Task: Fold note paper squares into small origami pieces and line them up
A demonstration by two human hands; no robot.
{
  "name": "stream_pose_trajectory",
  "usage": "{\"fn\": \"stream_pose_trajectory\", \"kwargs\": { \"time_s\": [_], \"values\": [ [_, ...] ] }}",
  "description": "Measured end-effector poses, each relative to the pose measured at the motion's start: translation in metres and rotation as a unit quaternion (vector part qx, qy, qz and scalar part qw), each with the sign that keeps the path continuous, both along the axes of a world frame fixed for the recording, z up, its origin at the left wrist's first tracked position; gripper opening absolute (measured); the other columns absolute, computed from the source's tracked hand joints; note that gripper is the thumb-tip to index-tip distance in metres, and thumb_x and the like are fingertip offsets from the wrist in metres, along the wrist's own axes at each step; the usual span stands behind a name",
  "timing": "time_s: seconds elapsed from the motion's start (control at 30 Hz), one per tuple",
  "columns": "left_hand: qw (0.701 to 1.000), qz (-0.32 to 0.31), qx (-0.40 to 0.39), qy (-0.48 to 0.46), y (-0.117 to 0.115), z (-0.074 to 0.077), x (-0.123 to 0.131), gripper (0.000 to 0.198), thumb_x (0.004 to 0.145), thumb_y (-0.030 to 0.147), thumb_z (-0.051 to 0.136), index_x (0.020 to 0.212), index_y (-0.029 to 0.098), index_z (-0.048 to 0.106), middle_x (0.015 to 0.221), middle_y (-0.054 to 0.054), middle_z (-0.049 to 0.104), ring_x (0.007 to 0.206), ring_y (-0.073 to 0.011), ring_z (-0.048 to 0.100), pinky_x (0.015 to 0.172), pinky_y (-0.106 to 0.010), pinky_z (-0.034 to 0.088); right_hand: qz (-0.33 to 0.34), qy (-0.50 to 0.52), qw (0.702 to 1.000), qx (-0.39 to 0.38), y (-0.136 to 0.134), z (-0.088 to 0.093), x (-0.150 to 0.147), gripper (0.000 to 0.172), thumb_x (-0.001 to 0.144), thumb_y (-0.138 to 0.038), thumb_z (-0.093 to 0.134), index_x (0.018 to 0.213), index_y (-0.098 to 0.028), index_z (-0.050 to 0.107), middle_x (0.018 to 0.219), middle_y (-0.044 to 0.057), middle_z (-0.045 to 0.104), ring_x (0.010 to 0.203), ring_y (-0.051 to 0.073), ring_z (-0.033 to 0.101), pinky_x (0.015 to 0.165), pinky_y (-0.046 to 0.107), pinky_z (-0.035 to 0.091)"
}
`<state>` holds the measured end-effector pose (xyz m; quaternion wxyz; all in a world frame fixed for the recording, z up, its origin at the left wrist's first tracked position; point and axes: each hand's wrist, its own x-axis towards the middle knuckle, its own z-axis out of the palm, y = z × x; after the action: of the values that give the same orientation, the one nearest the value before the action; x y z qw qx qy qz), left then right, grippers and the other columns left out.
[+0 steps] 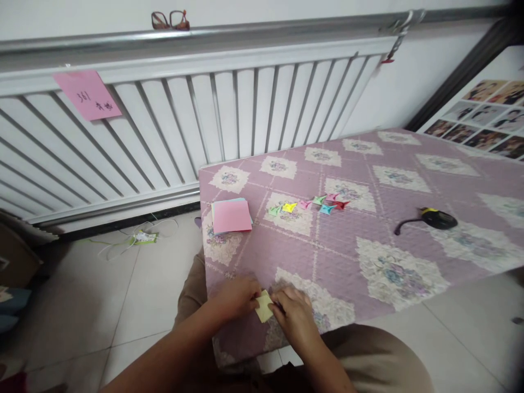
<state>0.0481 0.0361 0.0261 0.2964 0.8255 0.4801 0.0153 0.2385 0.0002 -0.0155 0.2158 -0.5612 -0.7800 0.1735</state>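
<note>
A small folded square of pale yellow paper (264,307) lies between my two hands, close to the near edge of the table. My left hand (241,296) pinches its left side with curled fingers. On the opposite side, my right hand (292,308) grips the paper's right edge between thumb and fingers; its fingertips are slightly blurred. Beyond my left hand rests a stack of coloured paper sheets (232,216), a pink one on top. Several small folded paper figures, among them a yellow one (289,207) and a red one (340,205), sit farther back on the tablecloth.
A purple floral cloth covers the table (282,251). To the right lies a black object with a thin curved arm (438,219). Behind stands a white radiator (245,109) bearing a pink note (88,95); glasses (171,21) rest on its pipe. White cables (143,237) trail across the floor.
</note>
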Motion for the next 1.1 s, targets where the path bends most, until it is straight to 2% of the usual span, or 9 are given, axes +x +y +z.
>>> {"fn": "stream_pose_trajectory", "kwargs": {
  "time_s": [0.27, 0.4, 0.67, 1.1],
  "values": [
    [0.998, -0.030, 0.043, 0.017, -0.004, -0.014, -0.002, 0.009, 0.087, 0.022, 0.050, 0.085, 0.020, 0.059, 0.091, -0.001, 0.061, 0.082, -0.0162, 0.055, 0.067, -0.025, 0.038, 0.049, -0.009, 0.997, 0.061, -0.001, -0.012, 0.002, 0.009, 0.083, -0.017, 0.061, 0.077, -0.024, 0.061, 0.079, 0.000, 0.060, 0.079, 0.019, 0.050, 0.075, 0.034, 0.030],
    [0.996, -0.048, 0.073, 0.023, -0.009, -0.024, -0.004, 0.013, 0.091, 0.022, 0.046, 0.088, 0.020, 0.059, 0.092, -0.001, 0.059, 0.084, -0.0157, 0.054, 0.070, -0.025, 0.039, 0.085, -0.027, 0.993, 0.083, -0.003, -0.017, 0.003, 0.013, 0.088, -0.019, 0.054, 0.077, -0.022, 0.060, 0.078, 0.001, 0.057, 0.077, 0.018, 0.047, 0.073, 0.033, 0.031],
    [0.983, -0.082, 0.154, 0.055, -0.022, -0.041, -0.011, 0.015, 0.093, 0.021, 0.046, 0.084, 0.019, 0.058, 0.088, -0.001, 0.057, 0.080, -0.0168, 0.052, 0.065, -0.027, 0.036, 0.148, -0.060, 0.981, 0.113, -0.004, -0.019, 0.010, 0.012, 0.091, -0.018, 0.051, 0.085, -0.022, 0.060, 0.079, 0.001, 0.056, 0.078, 0.018, 0.047, 0.074, 0.031, 0.035],
    [0.966, -0.124, 0.213, 0.077, -0.031, -0.038, -0.015, 0.014, 0.095, 0.024, 0.046, 0.088, 0.020, 0.058, 0.088, -0.002, 0.057, 0.079, -0.0171, 0.049, 0.064, -0.028, 0.036, 0.181, -0.095, 0.972, 0.111, -0.004, -0.012, 0.011, 0.005, 0.087, -0.017, 0.059, 0.090, -0.021, 0.060, 0.083, 0.000, 0.059, 0.080, 0.018, 0.051, 0.076, 0.032, 0.038]
  ]
}}
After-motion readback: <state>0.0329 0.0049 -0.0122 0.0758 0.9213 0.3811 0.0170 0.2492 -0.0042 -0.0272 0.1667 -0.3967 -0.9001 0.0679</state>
